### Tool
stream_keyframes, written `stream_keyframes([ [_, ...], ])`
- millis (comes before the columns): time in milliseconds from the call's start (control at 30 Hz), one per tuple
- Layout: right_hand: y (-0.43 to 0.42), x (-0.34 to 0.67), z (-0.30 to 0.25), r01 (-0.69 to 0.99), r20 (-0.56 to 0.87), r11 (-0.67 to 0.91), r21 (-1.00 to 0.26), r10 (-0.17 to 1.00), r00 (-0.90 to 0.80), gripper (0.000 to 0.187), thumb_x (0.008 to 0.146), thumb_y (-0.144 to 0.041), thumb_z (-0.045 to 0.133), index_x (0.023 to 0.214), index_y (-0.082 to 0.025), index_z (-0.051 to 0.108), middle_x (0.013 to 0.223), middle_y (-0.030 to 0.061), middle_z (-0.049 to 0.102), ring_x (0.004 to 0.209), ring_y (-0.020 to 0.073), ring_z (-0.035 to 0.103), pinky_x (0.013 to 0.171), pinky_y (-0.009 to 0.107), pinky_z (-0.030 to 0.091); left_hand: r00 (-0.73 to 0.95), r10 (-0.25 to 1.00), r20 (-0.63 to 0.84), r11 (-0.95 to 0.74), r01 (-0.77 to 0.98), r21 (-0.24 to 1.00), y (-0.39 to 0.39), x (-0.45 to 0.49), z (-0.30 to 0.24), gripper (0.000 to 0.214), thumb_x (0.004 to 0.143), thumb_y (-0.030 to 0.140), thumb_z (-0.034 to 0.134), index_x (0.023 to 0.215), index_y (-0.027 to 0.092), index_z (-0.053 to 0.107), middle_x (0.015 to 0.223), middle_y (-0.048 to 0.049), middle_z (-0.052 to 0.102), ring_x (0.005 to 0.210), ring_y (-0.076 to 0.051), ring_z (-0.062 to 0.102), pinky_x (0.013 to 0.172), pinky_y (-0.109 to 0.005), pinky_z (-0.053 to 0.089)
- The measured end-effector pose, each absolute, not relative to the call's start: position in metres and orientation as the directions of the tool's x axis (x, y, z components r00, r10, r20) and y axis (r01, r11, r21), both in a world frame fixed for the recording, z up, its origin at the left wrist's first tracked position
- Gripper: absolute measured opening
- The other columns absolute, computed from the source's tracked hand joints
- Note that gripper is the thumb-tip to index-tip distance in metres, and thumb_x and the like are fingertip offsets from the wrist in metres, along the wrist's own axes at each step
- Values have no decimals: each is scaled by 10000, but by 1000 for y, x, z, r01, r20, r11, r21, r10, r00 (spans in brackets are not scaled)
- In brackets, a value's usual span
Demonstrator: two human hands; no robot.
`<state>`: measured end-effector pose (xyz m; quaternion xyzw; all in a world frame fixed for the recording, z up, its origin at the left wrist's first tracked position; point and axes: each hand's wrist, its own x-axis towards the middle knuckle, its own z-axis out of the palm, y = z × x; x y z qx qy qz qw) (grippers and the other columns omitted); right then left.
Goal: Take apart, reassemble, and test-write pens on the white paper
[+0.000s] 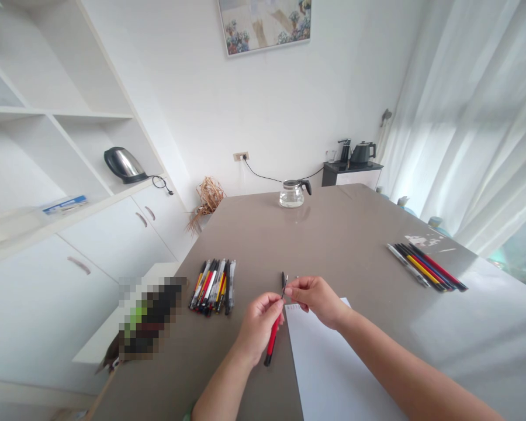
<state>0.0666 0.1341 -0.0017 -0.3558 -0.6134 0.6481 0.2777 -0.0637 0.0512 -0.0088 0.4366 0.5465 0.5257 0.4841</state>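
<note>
Looking down on a broad brown table; on it, a white sheet of paper; over the sheet's far end, the right hand, pinching; just beside, the left hand, gripping; out at left, a bundle of pens; out at right, a row of pens; now the red pen, in the left hand, left of the paper; slim, straight, bright red along the barrel, black at the near end; slanting on its long axis, black end down-left toward the wearer, other end away and slightly right; beyond, a dark pointed piece, whether joined, unclear; smallest, a thin metallic piece, between right-hand fingertips.
</note>
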Motion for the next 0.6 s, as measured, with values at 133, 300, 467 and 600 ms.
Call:
stream_keyframes([
  [133, 131, 65, -2, -16, -107, -148, -989, 782, -614, 227, 640, -364, 586, 599, -144, 543, 515, -36, 453, 415, 46, 328, 404, 198, 272, -127, 990, -66, 66, -2, 998, 51, -64, -10, 212, 769, 364, 469, 773, 162, 532, 548, 19, 511, 491, -86, 442, 480, -193, 343],
  [300, 144, 66, -5, -122, -35, -115, -986, 854, -518, 230, 672, -365, 553, 639, -138, 532, 507, -37, 448, 403, 42, 328, 397, 192, 272, -108, 991, -84, 85, 8, 996, 51, -64, -12, 232, 763, 361, 479, 825, 149, 551, 569, 5, 522, 522, -94, 460, 488, -195, 353],
  [467, 176, 86, -3, -127, 13, -26, -992, 956, -295, 229, 702, -371, 482, 677, -143, 497, 592, 10, 503, 434, 61, 390, 399, 195, 320, -107, 990, -95, 96, 3, 995, 51, -65, -13, 249, 758, 373, 481, 818, 144, 556, 561, 10, 515, 514, -89, 457, 481, -191, 356],
  [600, 197, 106, -10, 141, -32, 9, -990, 959, -282, 241, 714, -367, 429, 632, -149, 490, 594, 31, 544, 384, 54, 364, 373, 200, 302, -106, 990, -91, 85, -64, 994, 52, -65, -16, 272, 765, 392, 463, 863, 150, 539, 601, 9, 508, 526, -96, 485, 490, -209, 387],
])
